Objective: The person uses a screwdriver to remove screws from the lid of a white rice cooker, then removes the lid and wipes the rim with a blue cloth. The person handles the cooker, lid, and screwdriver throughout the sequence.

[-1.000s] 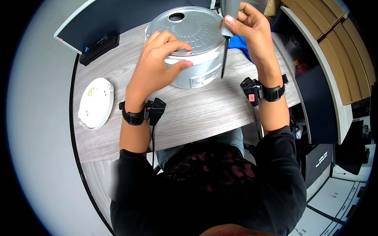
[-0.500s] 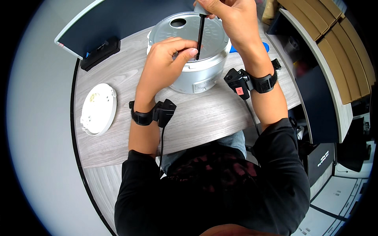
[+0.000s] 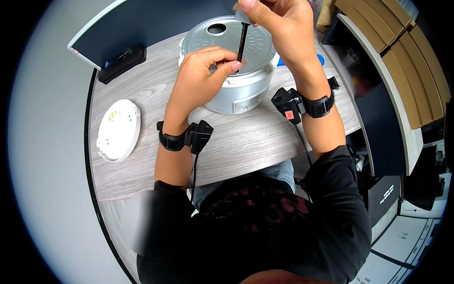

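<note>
A silver rice cooker [image 3: 250, 97] stands at the far middle of the desk, its round metal top [image 3: 257, 45] having one dark oval hole. My right hand [image 3: 286, 21] grips the grey handle of a screwdriver [image 3: 242, 40], whose black shaft points down, slightly tilted, at the near rim of that top. Low on the shaft, the thumb and forefinger of my left hand [image 3: 203, 71] are pinched around it. The tip is partly hidden by those fingers, and I cannot make out a screw beneath it.
A round white plastic cover [image 3: 119, 130] lies at the left of the desk. Behind it sits a black case [image 3: 123, 64] by the dark partition. Something blue [image 3: 320, 59] shows behind my right wrist. Cardboard boxes [image 3: 406, 71] stand on a shelf to the right.
Both hands keep their hold on the screwdriver. My left fingertips sit slightly closer around the shaft. The rest shifts only a little with the camera.
</note>
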A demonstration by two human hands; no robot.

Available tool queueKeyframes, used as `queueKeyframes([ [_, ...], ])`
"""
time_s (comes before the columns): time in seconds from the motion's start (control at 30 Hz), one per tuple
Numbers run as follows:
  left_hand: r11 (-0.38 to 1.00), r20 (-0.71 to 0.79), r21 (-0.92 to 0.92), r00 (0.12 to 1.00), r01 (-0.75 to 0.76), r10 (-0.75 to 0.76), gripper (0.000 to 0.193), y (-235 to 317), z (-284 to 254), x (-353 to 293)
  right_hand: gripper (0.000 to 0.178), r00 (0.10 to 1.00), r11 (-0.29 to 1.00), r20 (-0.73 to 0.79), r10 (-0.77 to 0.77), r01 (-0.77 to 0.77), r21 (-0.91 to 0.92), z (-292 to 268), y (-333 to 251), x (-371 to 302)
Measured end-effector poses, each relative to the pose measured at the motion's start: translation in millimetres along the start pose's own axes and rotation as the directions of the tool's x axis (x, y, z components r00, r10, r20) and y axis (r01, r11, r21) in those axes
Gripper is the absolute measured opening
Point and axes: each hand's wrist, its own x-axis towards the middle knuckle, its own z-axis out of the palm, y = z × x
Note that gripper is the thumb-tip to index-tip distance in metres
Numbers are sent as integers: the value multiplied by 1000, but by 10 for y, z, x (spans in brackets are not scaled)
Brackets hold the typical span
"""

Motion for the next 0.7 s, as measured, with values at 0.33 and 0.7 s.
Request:
queueKeyframes([
  [0.33, 1000, -15, 13, 1000, -18, 19, 13, 16, -10, 0, 33, 998, 998, 65, 13, -17, 58, -17, 21, 5],
  [0.7, 999, 8, 12, 999, -36, 36, 10, -15, -11, 2, 48, 996, 994, 10, -84, 84, -76, 98, 55, -29],
])
